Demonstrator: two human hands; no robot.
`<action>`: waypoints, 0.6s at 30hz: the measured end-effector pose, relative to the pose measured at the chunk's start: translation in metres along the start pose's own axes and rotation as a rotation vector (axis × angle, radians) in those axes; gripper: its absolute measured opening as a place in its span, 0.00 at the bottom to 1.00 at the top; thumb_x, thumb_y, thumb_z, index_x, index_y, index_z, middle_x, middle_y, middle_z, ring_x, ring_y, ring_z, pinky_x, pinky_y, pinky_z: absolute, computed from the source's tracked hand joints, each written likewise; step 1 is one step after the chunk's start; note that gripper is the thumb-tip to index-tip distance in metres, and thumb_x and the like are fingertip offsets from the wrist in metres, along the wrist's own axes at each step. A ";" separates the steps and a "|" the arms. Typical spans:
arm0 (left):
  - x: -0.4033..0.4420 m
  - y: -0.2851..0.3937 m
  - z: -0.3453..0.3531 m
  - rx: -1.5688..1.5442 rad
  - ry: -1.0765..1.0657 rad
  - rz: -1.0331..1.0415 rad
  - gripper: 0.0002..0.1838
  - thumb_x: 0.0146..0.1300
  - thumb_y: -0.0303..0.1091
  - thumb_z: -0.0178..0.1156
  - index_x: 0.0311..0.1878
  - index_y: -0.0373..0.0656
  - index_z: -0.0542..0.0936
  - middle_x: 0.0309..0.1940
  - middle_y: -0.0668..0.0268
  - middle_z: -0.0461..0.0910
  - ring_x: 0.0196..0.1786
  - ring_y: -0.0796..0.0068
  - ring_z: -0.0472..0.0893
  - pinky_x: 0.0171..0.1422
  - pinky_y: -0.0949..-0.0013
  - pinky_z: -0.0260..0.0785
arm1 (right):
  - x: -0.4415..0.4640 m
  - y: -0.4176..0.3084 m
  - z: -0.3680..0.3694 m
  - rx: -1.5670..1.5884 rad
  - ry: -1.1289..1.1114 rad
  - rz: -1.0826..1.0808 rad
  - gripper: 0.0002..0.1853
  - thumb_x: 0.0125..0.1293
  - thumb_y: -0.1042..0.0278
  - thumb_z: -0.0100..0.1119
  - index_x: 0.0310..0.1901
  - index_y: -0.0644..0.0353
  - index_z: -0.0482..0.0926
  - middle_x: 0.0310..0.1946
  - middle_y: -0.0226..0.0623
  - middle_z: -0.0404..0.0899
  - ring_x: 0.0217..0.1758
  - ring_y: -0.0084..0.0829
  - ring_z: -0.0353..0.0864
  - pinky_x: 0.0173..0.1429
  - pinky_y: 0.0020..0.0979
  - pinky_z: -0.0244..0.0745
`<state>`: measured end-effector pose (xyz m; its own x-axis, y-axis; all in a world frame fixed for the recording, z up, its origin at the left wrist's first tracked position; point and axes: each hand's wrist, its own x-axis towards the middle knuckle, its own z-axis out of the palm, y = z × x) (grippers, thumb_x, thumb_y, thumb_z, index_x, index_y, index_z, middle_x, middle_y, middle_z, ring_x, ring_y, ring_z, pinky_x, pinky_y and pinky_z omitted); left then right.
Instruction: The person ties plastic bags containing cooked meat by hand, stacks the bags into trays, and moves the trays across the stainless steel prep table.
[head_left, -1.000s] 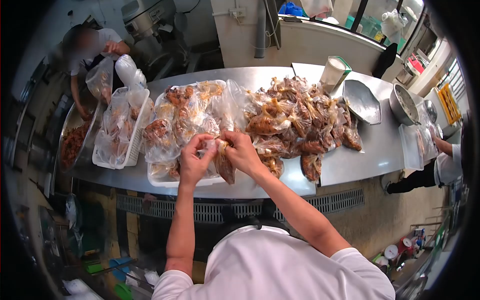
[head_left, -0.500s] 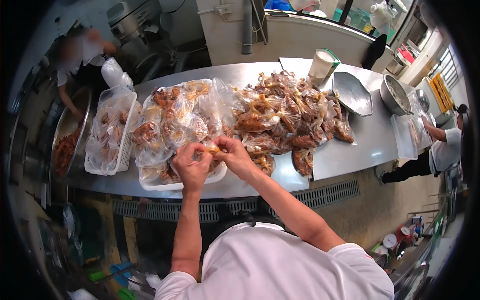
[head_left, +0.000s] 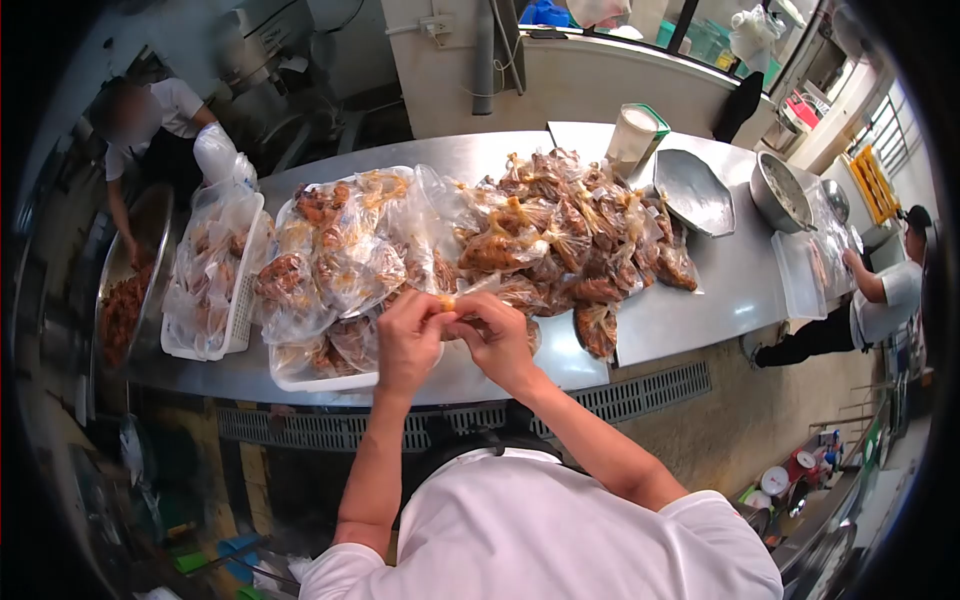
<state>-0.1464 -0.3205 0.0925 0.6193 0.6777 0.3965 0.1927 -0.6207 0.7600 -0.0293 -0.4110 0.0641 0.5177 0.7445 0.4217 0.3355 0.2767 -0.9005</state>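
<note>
My left hand [head_left: 408, 338] and my right hand [head_left: 497, 338] meet over the front right corner of a white tray [head_left: 300, 381]. Both are closed in a pinch on the gathered top of a clear plastic bag [head_left: 446, 302], which looks yellowish between my fingertips; the rest of it is hidden. In the tray, just ahead of my left hand, lie clear bags of reddish-brown food [head_left: 362, 262]. Beyond my right hand spreads a heap of tied bags [head_left: 510, 245] with similar brown contents, resting directly on the steel table [head_left: 690, 320].
A white basket [head_left: 243, 285] of bagged food stands at the left. Beside it a person [head_left: 175, 110] reaches into a large metal basin [head_left: 160, 230]. At the right are a lidded container [head_left: 634, 135], a metal tray [head_left: 695, 190], a pot [head_left: 785, 190] and another person [head_left: 890, 295].
My hands have moved slightly right and drawn closer together, still pinching the bag's top. The view has shifted a little, and the person at the left has leaned lower.
</note>
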 end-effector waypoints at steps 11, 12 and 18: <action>-0.003 0.014 -0.015 0.004 0.198 0.025 0.08 0.59 0.23 0.70 0.33 0.38 0.78 0.29 0.60 0.77 0.33 0.58 0.80 0.37 0.59 0.71 | 0.127 0.026 -0.126 -0.527 0.351 -0.141 0.15 0.59 0.79 0.67 0.49 0.63 0.83 0.46 0.42 0.85 0.55 0.43 0.81 0.59 0.43 0.72; -0.003 -0.002 -0.024 0.079 0.241 0.061 0.08 0.58 0.23 0.70 0.34 0.38 0.78 0.30 0.60 0.78 0.34 0.58 0.81 0.39 0.60 0.72 | 0.133 0.046 -0.142 -0.706 0.325 -0.257 0.16 0.61 0.75 0.68 0.51 0.62 0.82 0.50 0.42 0.84 0.59 0.43 0.80 0.62 0.44 0.71; 0.000 -0.064 -0.069 0.696 0.245 0.091 0.19 0.53 0.22 0.71 0.50 0.43 0.82 0.46 0.56 0.78 0.49 0.56 0.80 0.52 0.59 0.71 | 0.126 0.143 -0.176 -1.008 -0.092 0.018 0.28 0.64 0.56 0.70 0.63 0.57 0.74 0.63 0.47 0.78 0.69 0.50 0.75 0.72 0.47 0.69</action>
<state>-0.2114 -0.2535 0.0790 0.4845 0.6293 0.6077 0.6367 -0.7300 0.2484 0.2221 -0.3846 0.0075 0.4806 0.7991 0.3612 0.8586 -0.3449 -0.3792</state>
